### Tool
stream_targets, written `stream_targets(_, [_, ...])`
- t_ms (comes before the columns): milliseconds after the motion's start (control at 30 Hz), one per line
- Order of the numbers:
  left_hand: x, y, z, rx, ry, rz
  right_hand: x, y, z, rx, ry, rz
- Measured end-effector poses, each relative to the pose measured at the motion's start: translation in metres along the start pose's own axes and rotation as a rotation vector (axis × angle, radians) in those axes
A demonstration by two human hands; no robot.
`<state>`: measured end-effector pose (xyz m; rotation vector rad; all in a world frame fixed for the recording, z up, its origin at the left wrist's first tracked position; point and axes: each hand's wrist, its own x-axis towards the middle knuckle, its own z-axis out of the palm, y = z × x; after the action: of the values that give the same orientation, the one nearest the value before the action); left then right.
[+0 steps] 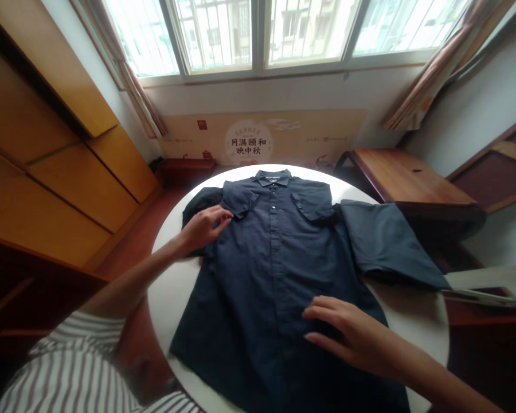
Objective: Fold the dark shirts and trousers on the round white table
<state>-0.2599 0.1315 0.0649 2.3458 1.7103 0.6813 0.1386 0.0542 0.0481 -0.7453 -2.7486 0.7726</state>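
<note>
A dark navy short-sleeved shirt (pixel 266 275) lies face up and buttoned on a round white table (pixel 417 315), collar toward the window. My left hand (pixel 204 225) rests on the shirt's left shoulder next to the chest pocket, fingers bent and pressing the cloth. Lower down, my right hand (pixel 348 330) lies flat on the shirt's right side with its fingers stretched out. The right sleeve (pixel 387 241) spreads out over the table edge. The left sleeve (pixel 200 203) is bunched behind my left hand.
A wooden bench (pixel 404 178) stands at the back right. Yellow-orange cabinets (pixel 60 183) line the left wall. A printed cardboard panel (pixel 249 140) leans under the window. A flat pale board (pixel 485 281) lies at the right.
</note>
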Motion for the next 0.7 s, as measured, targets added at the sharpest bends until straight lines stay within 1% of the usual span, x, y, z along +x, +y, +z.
stream_targets(33, [-0.035,0.012,-0.002,0.005,-0.043,0.027,-0.027,0.005,0.004,-0.081,0.041,-0.009])
stream_targets(67, [-0.070,0.023,-0.004,0.001,-0.069,0.056,-0.052,0.010,0.010,-0.167,0.110,-0.032])
stream_targets(133, [-0.132,0.039,-0.007,0.000,-0.121,0.129,-0.095,0.017,0.026,-0.303,0.212,-0.029])
stream_targets(200, [-0.180,0.049,-0.009,0.017,-0.169,0.186,-0.126,0.019,0.041,-0.371,0.291,0.021])
stream_targets(267, [-0.215,0.054,-0.009,0.046,-0.181,0.222,-0.147,0.017,0.053,-0.370,0.348,0.075])
stream_targets(300, [-0.227,0.054,-0.008,0.061,-0.177,0.240,-0.154,0.015,0.057,-0.352,0.360,0.090])
stream_targets(367, [-0.242,0.053,-0.006,0.090,-0.141,0.277,-0.162,0.012,0.061,-0.299,0.355,0.091])
stream_targets(433, [-0.251,0.051,-0.002,0.119,-0.114,0.314,-0.166,0.012,0.061,-0.261,0.377,0.080])
stream_targets(500, [-0.255,0.049,0.002,0.148,-0.100,0.360,-0.165,0.012,0.060,-0.261,0.442,0.067])
stream_targets(567, [-0.258,0.049,0.008,0.168,-0.068,0.374,-0.160,0.012,0.060,-0.283,0.506,0.054])
stream_targets(633, [-0.262,0.051,0.015,0.161,0.017,0.326,-0.152,0.007,0.061,-0.287,0.543,0.049])
stream_targets(700, [-0.267,0.053,0.020,0.148,0.147,0.236,-0.140,0.000,0.064,-0.279,0.553,0.073])
